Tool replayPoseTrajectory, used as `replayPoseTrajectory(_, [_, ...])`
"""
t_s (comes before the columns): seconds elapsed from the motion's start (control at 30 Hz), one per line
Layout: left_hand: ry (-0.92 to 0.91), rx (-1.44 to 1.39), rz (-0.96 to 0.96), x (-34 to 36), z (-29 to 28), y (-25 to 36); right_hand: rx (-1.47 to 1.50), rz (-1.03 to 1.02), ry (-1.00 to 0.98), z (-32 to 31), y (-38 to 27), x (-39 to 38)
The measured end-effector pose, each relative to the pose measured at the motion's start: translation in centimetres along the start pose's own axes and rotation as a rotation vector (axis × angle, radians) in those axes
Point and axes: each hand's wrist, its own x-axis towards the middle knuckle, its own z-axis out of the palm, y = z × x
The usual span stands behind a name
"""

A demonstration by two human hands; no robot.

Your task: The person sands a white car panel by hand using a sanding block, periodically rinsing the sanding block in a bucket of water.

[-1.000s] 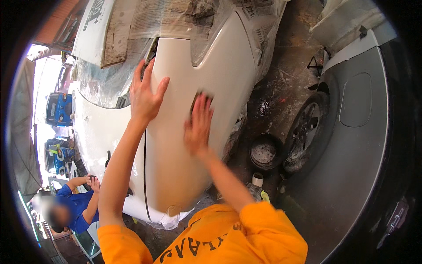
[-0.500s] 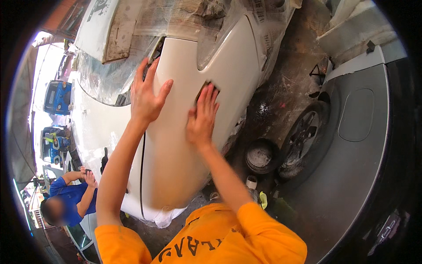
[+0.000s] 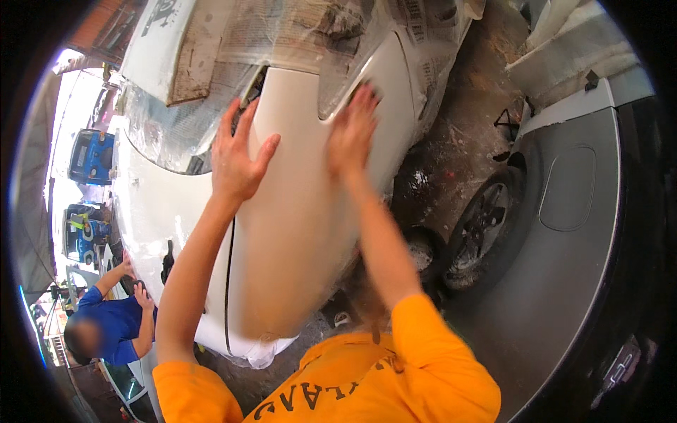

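Up the car panel (image 3: 296, 233) slides my right hand (image 3: 350, 134), flat on a dark sanding pad (image 3: 367, 88); my left hand (image 3: 236, 158), fingers spread, holds nothing and steadies me.

left hand (image 3: 236, 158) flat, fingers spread | right hand (image 3: 350, 134) flat, blurred
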Motion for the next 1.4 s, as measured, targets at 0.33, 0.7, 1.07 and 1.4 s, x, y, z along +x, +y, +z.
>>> replayPoseTrajectory(0.33, [-0.023,-0.017,-0.041,0.1,-0.2,0.2,0.024,-0.013,-0.030,0.4,-0.5,-5.4])
replayPoseTrajectory(0.7, [-0.014,-0.005,-0.016,0.5,-0.1,0.2,0.167,0.052,0.001,0.7,0.4,-11.6])
replayPoseTrajectory(1.07, [0.008,-0.023,-0.001,0.4,0.4,0.3,0.167,0.139,0.109,1.0,4.9,-5.8])
replayPoseTrajectory(1.4, [-0.041,-0.039,0.020,1.5,0.5,1.8,0.165,0.448,0.110,-2.5,14.8,7.5])
